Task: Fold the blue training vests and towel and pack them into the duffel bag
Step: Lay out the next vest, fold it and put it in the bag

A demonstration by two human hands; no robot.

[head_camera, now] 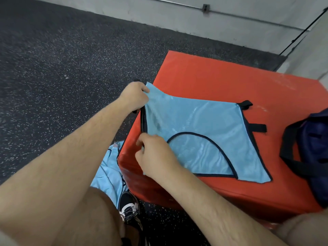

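Folding looks like the step in hand, and early on, I'd say. Nearest the camera, past a black and white shoe, a crumpled heap of light blue cloth sits on the floor against the near corner of the red padded surface. Could be more vests or the towel, can't tell which.

Then the right hand pinches the vest's near left edge, fingers curled at the dark trim, and the left hand pinches the far left corner, lifted a bit. The vest lies spread on the surface: thin shiny mesh, dark binding, a curved opening, black straps off the far side. Probably slippery and floppy, so the next move wants both hands carrying that edge across evenly.

A navy duffel bag slumps at the right edge, soft, with black handles. Beyond that there's speckled rubber flooring and a bare grey wall.
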